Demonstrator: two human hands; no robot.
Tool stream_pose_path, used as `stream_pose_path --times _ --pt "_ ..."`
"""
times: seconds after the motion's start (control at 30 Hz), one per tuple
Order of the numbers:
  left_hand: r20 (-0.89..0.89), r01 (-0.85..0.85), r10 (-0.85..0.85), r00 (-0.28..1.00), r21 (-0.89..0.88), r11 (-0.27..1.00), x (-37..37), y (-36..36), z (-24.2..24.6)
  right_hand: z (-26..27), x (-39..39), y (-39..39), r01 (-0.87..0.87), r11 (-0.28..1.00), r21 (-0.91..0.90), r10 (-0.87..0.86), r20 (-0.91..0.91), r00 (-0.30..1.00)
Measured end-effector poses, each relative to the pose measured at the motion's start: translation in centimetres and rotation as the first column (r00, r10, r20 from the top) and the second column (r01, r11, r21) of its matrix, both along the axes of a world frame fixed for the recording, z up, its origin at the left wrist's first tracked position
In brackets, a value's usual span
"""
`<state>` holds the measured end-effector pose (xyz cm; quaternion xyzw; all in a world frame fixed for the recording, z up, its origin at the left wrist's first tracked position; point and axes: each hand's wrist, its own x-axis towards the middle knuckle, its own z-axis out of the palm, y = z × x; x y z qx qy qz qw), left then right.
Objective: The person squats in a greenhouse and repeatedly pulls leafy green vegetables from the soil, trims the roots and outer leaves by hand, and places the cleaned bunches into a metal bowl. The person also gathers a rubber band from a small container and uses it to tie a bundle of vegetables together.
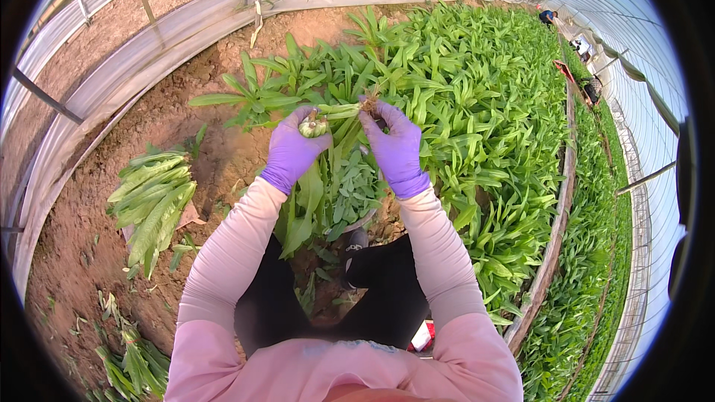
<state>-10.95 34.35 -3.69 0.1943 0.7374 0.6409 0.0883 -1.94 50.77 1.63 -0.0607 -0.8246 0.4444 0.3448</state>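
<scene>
My left hand point(296, 146), in a purple glove, is closed around a bunch of leafy greens point(304, 206) whose pale cut stem ends point(314, 126) face up and whose long leaves hang down. My right hand point(391, 137), gloved alike, pinches the brown roots point(370, 103) of one more plant. That plant's pale green stem point(341, 111) lies across to my left hand. Beneath the hands, between my knees, a round container point(363, 222) holds grey-green leaves point(357, 187), partly hidden by the bunch.
Dense leafy plants point(486, 123) grow ahead and right, bounded by a long board point(550, 257). A pile of greens point(153, 201) lies on soil at left, a tied bundle point(134, 354) lower left. Plastic sheeting point(128, 56) curves along the left. A person point(547, 17) bends far off.
</scene>
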Motion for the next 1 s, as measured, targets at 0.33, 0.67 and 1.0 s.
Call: stream_pose_path --times 0.33,0.67,1.0 --pt "-0.107 -0.085 0.071 0.992 -0.130 0.988 0.2 1.1 0.9 -0.9 0.5 1.5 0.018 1.000 -0.001 -0.018 0.107 0.994" --pt "-0.222 -0.105 0.058 0.973 -0.205 0.973 1.2 0.7 2.4 -1.1 1.8 4.7 -0.006 0.975 -0.223 0.015 0.042 0.999" --pt "-0.300 -0.051 -0.071 0.951 -0.380 0.924 2.4 0.9 3.5 0.0 1.8 1.8 -0.135 0.977 0.164 0.115 0.127 0.985"
